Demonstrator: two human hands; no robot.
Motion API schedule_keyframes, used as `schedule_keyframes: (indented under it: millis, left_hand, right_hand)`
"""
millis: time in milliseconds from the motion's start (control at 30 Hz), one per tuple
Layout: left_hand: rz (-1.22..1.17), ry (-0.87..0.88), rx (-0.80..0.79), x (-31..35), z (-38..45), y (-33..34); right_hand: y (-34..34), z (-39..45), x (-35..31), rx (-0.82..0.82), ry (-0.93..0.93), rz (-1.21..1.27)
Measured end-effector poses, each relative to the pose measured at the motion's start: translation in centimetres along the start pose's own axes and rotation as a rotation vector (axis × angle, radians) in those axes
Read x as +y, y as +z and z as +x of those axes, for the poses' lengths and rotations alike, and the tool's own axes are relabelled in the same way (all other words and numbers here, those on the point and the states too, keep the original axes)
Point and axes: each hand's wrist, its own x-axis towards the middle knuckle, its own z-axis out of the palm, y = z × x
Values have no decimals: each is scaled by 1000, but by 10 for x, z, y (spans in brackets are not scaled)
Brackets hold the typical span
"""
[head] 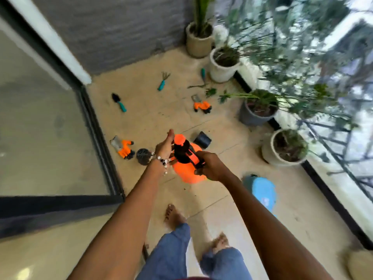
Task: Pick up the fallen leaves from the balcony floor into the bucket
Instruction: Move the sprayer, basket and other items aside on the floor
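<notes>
- Orange pressure sprayer (186,170) with black pump top, held up over beige tiled floor (232,219).
- Right hand (210,166) curled round black sprayer handle; left hand (164,147) with straight fingers against pump top, beaded bracelet (161,159) at wrist.
- Blue bucket (261,191) on floor, just right of sprayer, partly hidden by right forearm.
- Fallen leaves (211,91) near grey plant pot (253,116), beside orange gloves (201,107).
- Second orange gloves pair (125,148) near glass door (40,128).
- Teal-handled trowel (119,103), rake (163,81).
- Black pots (202,140) lay beyond sprayer.
- Bare feet, blue jeans (171,255) below; view blurred.
</notes>
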Motion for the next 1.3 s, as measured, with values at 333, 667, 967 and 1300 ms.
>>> schedule_keyframes:
  millis: [333, 667, 967, 1300]
  left_hand:
    - [397, 110, -332, -81, -133, 235]
    - [851, 81, -737, -256, -274, 425]
    - [1070, -82, -983, -385, -325, 549]
    - [1453, -468, -1064, -503, -285, 704]
  right_hand:
    - [-67, -245, 130, 409, 245, 291]
    - [-34, -450, 274, 866, 816, 305]
    - [3, -551, 410, 1008, 1211, 594]
    - [32, -597, 581, 1267, 1386, 1089]
